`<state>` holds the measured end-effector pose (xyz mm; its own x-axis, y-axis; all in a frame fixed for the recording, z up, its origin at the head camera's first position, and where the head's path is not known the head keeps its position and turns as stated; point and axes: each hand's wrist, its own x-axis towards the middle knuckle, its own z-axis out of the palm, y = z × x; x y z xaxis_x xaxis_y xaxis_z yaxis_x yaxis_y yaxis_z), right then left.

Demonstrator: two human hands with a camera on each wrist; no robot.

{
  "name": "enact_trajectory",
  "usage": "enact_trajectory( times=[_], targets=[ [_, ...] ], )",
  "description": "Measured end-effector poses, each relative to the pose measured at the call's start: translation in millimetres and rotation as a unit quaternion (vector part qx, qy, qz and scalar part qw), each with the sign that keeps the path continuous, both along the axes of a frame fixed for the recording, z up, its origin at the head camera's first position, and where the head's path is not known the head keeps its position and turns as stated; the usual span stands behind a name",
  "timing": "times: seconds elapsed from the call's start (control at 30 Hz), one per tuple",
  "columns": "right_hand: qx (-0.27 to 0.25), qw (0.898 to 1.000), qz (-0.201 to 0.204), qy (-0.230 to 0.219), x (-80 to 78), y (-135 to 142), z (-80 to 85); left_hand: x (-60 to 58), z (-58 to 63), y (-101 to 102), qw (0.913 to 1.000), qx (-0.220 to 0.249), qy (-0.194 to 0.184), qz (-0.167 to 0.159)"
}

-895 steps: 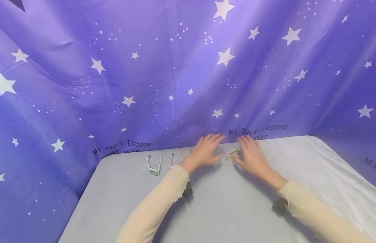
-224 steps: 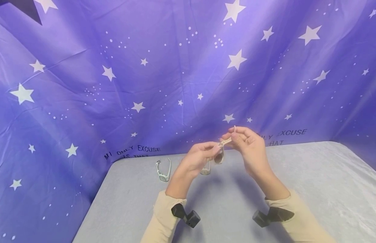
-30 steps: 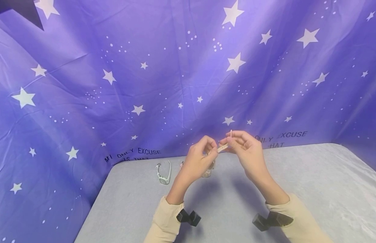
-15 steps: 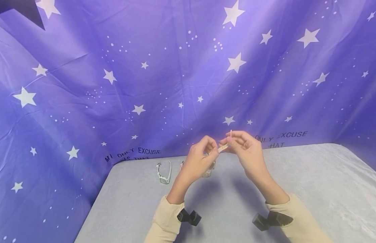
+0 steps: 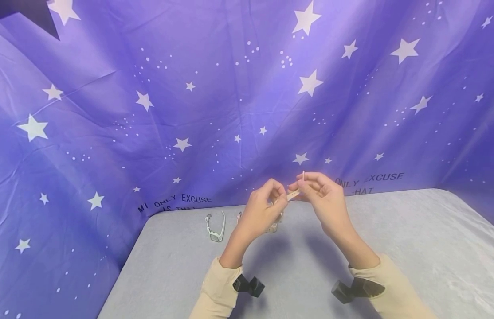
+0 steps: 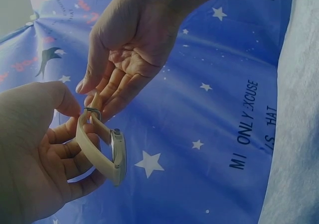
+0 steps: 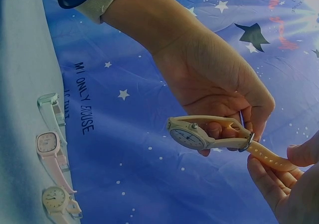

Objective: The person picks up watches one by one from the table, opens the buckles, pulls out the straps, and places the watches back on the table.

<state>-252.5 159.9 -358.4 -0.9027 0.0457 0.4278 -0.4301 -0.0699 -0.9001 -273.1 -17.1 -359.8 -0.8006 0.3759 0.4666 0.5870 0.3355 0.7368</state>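
Raised above the table, a cream-strapped wristwatch (image 7: 188, 137) hangs between my two hands, its round dial facing outward in the right wrist view. Thumb and fingers of my left hand (image 5: 260, 210) pinch it by the metal buckle (image 6: 93, 112), where the strap passes through and forms a loop. My right hand (image 5: 326, 199) pinches the free, holed end of the strap (image 7: 269, 156). In the head view, the left hand hides most of the dial and buckle.
On the grey cloth-covered table (image 5: 171, 270) lie a mint-green watch (image 5: 216, 237), a pink square-faced watch (image 7: 48, 142) and a cream round-faced watch (image 7: 55, 198). Behind the table hangs a purple star-printed curtain (image 5: 215, 106).
About thirty seconds ago the watch lay on the table by my right hand; now both hands hold it up. Since 7.5 seconds ago, left fingers have curled further over the buckle. The last second shows little movement.
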Motion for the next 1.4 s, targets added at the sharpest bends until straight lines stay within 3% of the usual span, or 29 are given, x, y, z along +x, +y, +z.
enact_trajectory(
  times=[0.4,0.8,1.1,1.4],
  targets=[
    [-0.001,1.0,0.004,0.002,-0.6,-0.4,-0.6,-0.2,-0.3,-0.6,0.9996,0.01,-0.026,-0.009],
    [-0.009,1.0,0.008,0.0,0.1,-0.7,0.2,-1.8,-1.0,-0.6,0.9998,0.003,0.021,0.003],
    [-0.013,1.0,0.002,0.001,2.5,-2.1,2.3,-2.5,-2.4,-0.5,1.0,0.005,0.003,-0.005],
    [-0.016,1.0,0.003,0.003,2.2,-1.7,1.5,-2.7,-2.5,-0.6,0.9999,0.003,0.011,0.001]
  ],
)
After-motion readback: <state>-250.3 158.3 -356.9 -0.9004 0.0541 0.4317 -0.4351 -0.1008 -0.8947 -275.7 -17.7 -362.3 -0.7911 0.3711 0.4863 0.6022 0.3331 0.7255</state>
